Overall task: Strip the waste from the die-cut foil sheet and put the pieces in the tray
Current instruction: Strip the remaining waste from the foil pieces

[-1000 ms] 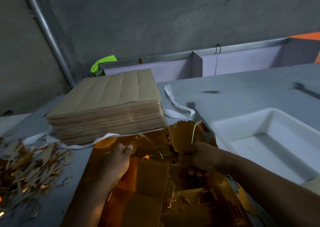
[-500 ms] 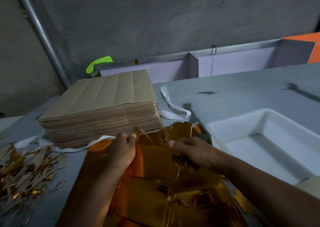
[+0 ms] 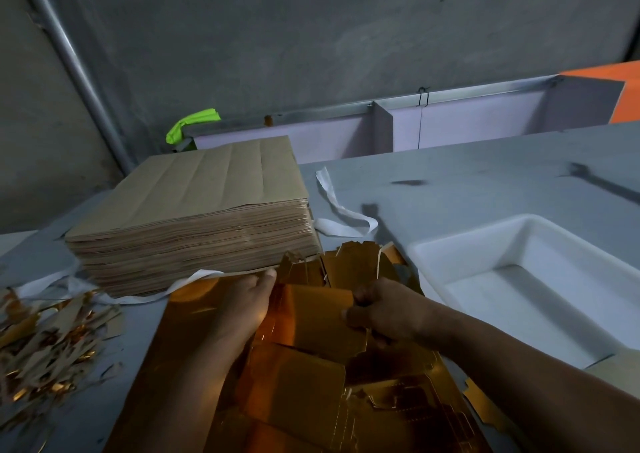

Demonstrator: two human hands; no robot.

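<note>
Low in the frame, left hand (image 3: 242,309) grips the foil sheet (image 3: 301,380), right hand (image 3: 384,312) pinches a piece (image 3: 315,314). Pull crooked and it could tear at the nicks!

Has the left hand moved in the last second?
Yes: the left hand, holding the foil sheet, has slid away from the person toward the brown paper stack.
</note>
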